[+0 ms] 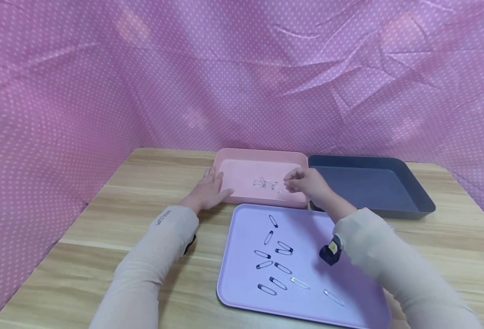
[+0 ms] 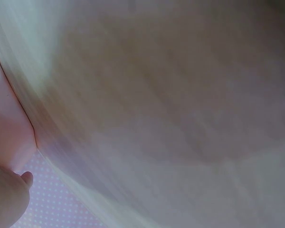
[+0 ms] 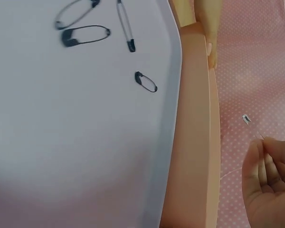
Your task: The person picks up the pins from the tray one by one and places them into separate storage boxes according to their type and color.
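Over the right part of the pink tray (image 1: 262,201), my right hand (image 1: 307,185) pinches a silver safety pin (image 3: 246,119) between thumb and fingertips. Only the pin's head and bits of thin wire show clearly. Several silver safety pins (image 1: 262,183) lie in a cluster on that tray's floor. My left hand (image 1: 210,191) rests on the tray's left edge with its fingers spread and holds nothing. Closer to me, a lilac tray (image 1: 242,246) bears several black safety pins (image 1: 278,283) and two silver safety pins (image 1: 300,283) towards its front.
A dark grey tray (image 1: 365,187) stands right of the pink one, beside my right forearm. The trays are on a wood-grain table (image 1: 102,228). Pink dotted cloth (image 1: 225,91) hangs behind and at both sides. Blurred tabletop fills most of the left wrist view.
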`<state>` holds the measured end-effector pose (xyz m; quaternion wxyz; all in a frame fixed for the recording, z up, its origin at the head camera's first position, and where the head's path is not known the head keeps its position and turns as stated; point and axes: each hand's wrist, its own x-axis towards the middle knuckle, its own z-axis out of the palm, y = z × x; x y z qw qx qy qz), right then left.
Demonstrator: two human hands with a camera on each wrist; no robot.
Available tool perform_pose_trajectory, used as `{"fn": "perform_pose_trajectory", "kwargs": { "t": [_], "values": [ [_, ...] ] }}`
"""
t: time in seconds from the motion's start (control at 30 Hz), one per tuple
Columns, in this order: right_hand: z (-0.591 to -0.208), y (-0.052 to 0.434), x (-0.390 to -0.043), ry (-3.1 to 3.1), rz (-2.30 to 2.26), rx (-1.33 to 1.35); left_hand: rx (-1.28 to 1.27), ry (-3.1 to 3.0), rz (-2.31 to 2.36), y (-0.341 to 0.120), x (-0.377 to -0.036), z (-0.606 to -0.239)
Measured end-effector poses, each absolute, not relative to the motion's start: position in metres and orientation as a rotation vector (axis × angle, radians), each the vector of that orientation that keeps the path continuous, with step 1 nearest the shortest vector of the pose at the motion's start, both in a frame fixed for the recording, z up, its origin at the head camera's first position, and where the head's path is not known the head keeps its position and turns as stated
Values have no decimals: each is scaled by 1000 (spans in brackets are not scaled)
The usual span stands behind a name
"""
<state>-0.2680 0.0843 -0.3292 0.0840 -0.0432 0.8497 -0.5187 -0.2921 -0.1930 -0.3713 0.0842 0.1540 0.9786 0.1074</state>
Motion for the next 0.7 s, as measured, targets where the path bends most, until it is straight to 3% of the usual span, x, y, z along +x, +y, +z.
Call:
{"fn": "perform_pose_trajectory", "kwargs": {
  "t": [0.37, 0.7],
  "values": [
    [-345, 63, -296, 2321, -1916, -82, 449, 2915, 337, -192, -292, -372],
    [-367, 52, -325, 2398, -1850, 72, 419, 2897, 356, -191, -292, -372]
  ]
}}
